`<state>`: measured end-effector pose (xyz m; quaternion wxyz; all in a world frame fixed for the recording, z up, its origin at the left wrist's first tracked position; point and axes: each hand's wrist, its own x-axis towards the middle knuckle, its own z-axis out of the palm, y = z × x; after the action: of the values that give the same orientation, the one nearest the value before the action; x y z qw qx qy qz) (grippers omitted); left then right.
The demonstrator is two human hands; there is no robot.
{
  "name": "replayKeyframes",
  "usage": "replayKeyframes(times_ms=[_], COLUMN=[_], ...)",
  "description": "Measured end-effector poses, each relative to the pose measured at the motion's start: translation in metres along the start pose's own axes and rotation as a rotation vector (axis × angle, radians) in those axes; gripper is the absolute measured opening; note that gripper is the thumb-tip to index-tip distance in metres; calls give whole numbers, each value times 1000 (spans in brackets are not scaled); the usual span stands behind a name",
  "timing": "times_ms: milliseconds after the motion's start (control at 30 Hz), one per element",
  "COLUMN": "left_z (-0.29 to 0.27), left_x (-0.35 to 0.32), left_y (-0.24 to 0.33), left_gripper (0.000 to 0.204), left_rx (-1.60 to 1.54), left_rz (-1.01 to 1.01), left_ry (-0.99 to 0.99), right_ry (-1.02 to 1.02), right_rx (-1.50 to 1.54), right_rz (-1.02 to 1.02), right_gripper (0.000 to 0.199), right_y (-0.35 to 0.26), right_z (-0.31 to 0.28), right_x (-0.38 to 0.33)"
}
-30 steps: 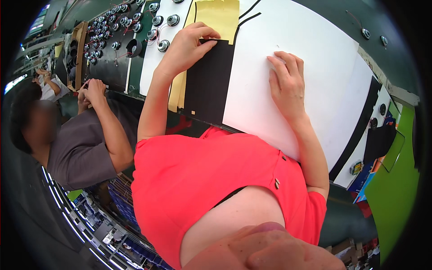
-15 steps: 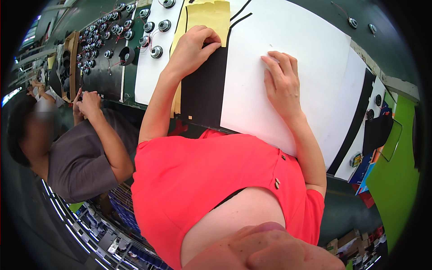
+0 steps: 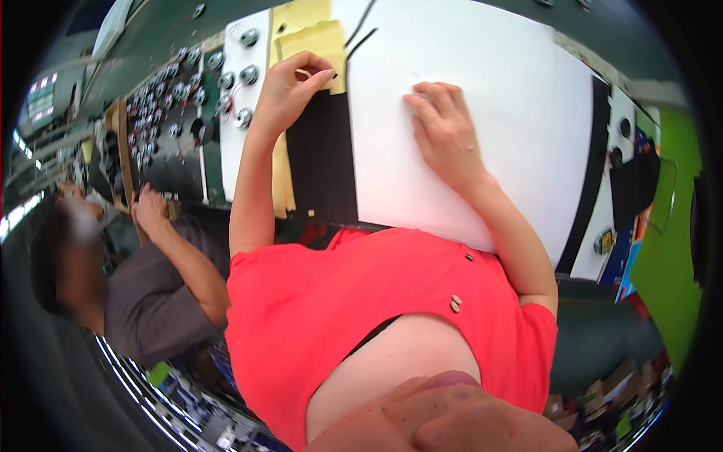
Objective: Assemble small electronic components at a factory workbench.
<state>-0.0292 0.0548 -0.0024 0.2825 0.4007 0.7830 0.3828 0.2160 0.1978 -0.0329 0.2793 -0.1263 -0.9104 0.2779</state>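
Note:
My left hand (image 3: 286,94) is closed in a pinch, with a tiny black piece (image 3: 334,75) at its fingertips. It hovers over the lower part of a yellow sheet (image 3: 312,44), beside a black strip (image 3: 320,151). To the right, my right hand (image 3: 448,135) rests on a large white sheet (image 3: 520,128), fingers bent and thumb drawn in beneath them. Whatever lies between those fingertips is hidden. A minute speck lies on the white surface just beyond them. Two thin black strips (image 3: 361,43) lie at the white sheet's far left corner.
Several small round speakers (image 3: 248,74) with thin wires stand at left, many on a dark board (image 3: 181,166). A co-worker (image 3: 162,294) sits there, hands at the table edge. A black strip (image 3: 587,173) borders the right side, near a green surface (image 3: 663,248).
The view has shifted, so the table appears further left. My left hand has moved slightly over the yellow sheet, and the black piece now shows at its fingertips. My right hand stays on the white sheet.

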Motion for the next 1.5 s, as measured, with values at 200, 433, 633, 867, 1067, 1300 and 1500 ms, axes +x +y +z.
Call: replayKeyframes(times_ms=[200, 433, 633, 867, 1067, 1300, 1500], left_z=[46, 161, 256, 287, 281, 276, 275], left_x=[71, 259, 410, 437, 432, 417, 407], left_y=[87, 174, 176, 174, 175, 179, 175], left_gripper=[15, 22, 23, 18, 12, 9, 17], left_rx=[-9, -167, -108, -87, -187, -187, -19], left_rz=[323, 498, 496, 400, 325, 280, 436], left_ry=[-50, -149, -60, -71, -107, -120, 279], right_ry=[4, 30, 0, 9, -31, -36, -60], right_rx=[21, 71, 173, 174, 169, 155, 128], right_rz=[-16, -18, -4, 28, 10, 5, -15], right_gripper=[24, 31, 25, 26, 27, 27, 28], right_y=[2, 5, 10, 11, 11, 12, 12], right_z=[-1, 2, 3, -5, -3, -3, -1], right_x=[-1, -5, -5, -6, -7, -8, -6])
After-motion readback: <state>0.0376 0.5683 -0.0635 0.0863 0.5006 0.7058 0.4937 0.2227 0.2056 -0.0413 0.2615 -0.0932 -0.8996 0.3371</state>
